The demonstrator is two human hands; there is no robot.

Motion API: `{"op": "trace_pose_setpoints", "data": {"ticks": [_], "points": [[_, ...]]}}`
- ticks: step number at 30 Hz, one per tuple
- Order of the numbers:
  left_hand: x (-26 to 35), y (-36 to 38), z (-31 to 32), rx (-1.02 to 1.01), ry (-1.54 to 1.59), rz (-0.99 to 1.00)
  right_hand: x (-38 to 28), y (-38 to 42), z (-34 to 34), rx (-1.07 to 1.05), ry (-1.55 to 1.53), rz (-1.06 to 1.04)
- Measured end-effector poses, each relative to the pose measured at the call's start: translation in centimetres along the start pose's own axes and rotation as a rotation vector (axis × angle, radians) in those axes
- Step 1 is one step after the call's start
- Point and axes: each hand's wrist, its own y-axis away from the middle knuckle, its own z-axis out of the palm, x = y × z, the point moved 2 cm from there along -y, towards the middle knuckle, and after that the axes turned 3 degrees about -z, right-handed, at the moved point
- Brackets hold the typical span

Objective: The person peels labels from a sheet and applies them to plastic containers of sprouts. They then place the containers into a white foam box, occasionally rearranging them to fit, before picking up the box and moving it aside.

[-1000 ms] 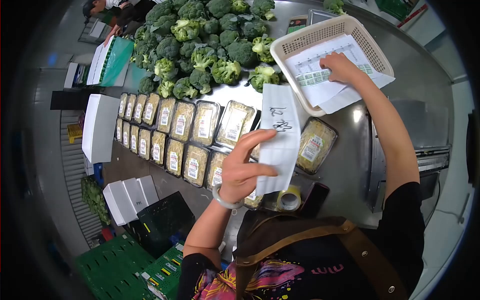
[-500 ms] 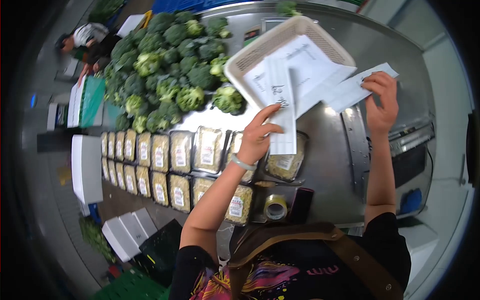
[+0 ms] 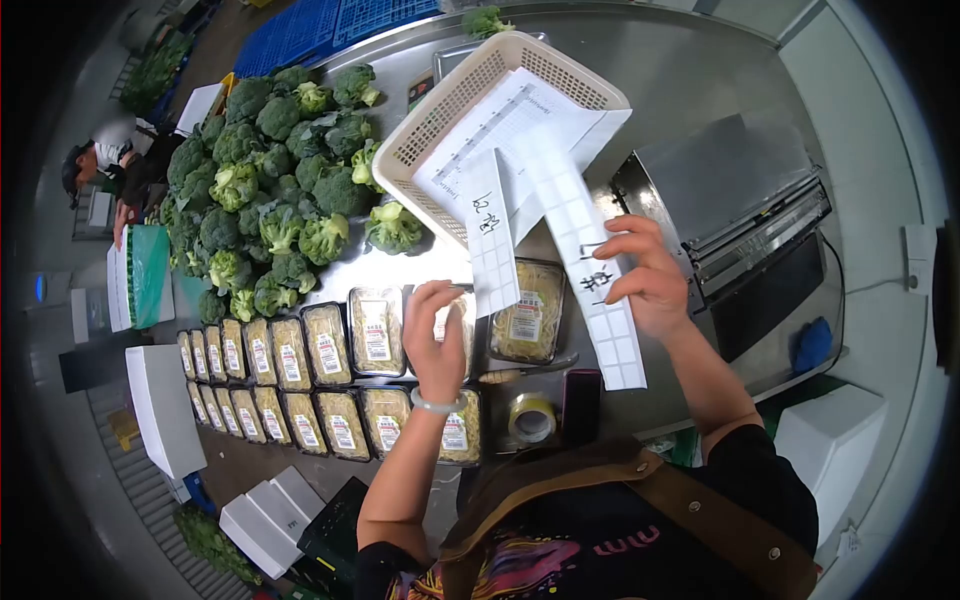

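My right hand [image 3: 645,280] grips a long gridded paper strip [image 3: 612,345] with handwriting on it, fingers bent over its edge. My left hand [image 3: 436,335] is raised over the packed trays with its fingers apart, just left of a second handwritten strip [image 3: 490,240]. That second strip hangs from the basket side, its lower end above the trays. The perforated beige basket [image 3: 400,150] holds more white sheets [image 3: 520,110]. Labelled black trays of pale food [image 3: 376,330] stand in two rows, and another tray [image 3: 527,320] lies right of my left hand.
Broccoli [image 3: 270,190] is piled at the left of the metal table. Clear tape [image 3: 531,418], a dark phone [image 3: 581,405] and a knife [image 3: 520,373] lie near my body. A sealing machine [image 3: 750,240] stands at right. Another person [image 3: 120,155] is at far left.
My left hand has let go of its strip and moved down and left. My right hand has come down and left with its strip. The whole view has also shifted.
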Motion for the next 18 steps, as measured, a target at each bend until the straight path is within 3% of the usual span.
{"op": "trace_pose_setpoints", "data": {"ticks": [3, 7, 10, 14, 17, 18], "points": [[2.8, 1.9, -0.4, -0.076, 0.144, -0.078, -0.2, 0.3, 1.2, 0.026, -0.107, 0.038], [5.4, 4.0, -0.3, -0.113, 0.109, 0.022, -0.9, 0.9, 2.7, 0.036, -0.305, 0.103], [7.0, 5.1, -0.5, -0.03, 0.08, 0.1, -2.2, 1.2, 4.1, 0.028, -0.429, 0.118], [10.0, 6.2, -2.3, -0.127, -0.171, 0.552, -4.8, 2.5, 6.0, -0.052, -0.514, 0.172], [11.3, 8.3, -3.5, -0.232, -0.216, 0.678, -6.4, 4.2, 8.2, -0.116, -0.582, 0.142], [12.0, 8.3, -4.0, -0.297, -0.145, 0.62, -7.2, 4.5, 8.8, -0.162, -0.612, 0.158]]}}
